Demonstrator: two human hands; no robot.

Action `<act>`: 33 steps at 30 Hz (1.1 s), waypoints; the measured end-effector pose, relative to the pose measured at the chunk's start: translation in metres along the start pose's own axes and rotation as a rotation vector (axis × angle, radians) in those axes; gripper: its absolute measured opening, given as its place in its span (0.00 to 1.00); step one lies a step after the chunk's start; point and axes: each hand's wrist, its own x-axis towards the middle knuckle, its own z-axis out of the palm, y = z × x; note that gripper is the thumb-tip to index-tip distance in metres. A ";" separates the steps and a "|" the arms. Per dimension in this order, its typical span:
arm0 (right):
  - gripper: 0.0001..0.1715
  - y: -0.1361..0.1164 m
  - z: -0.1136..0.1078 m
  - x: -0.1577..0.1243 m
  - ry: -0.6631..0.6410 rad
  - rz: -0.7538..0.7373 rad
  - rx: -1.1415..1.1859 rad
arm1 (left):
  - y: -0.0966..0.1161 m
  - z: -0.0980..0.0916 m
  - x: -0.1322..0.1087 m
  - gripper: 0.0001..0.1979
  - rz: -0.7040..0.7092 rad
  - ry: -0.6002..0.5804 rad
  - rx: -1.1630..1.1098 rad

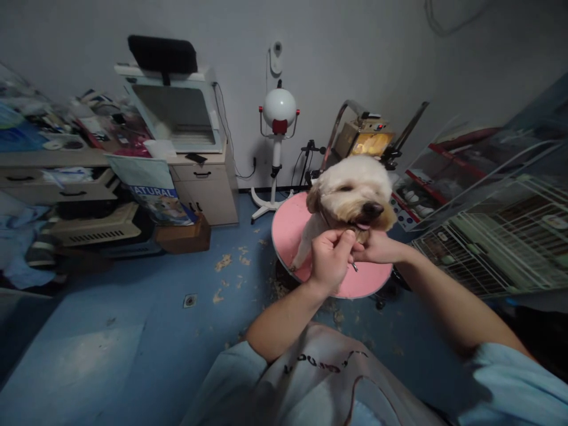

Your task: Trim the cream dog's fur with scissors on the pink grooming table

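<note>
A white and tan dog point(352, 189) sits on a round pink grooming table point(288, 225), facing me with its tongue a little out. Just below its chin my left hand point(331, 257) is closed, thumb and fingers pinched together. My right hand point(377, 247) comes in from the other side, its fingers curled and meeting the left ones. Tan fur, or something tan, shows between the hands under the muzzle. A small metal piece point(354, 267) sticks out below the fingers. What exactly each hand grips is hidden by the fingers and fur.
Behind the table stand a white round-headed dryer point(279, 109) on a stand and a lit boxy device point(366, 139). Wire cages point(501, 236) are at right. A cluttered counter point(26, 158) and a pet carrier point(97, 228) are at left. Cut fur point(223, 262) lies on the blue floor.
</note>
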 end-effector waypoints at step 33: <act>0.07 -0.010 -0.016 -0.010 -0.218 0.046 0.180 | 0.001 -0.004 -0.004 0.24 0.014 0.006 -0.020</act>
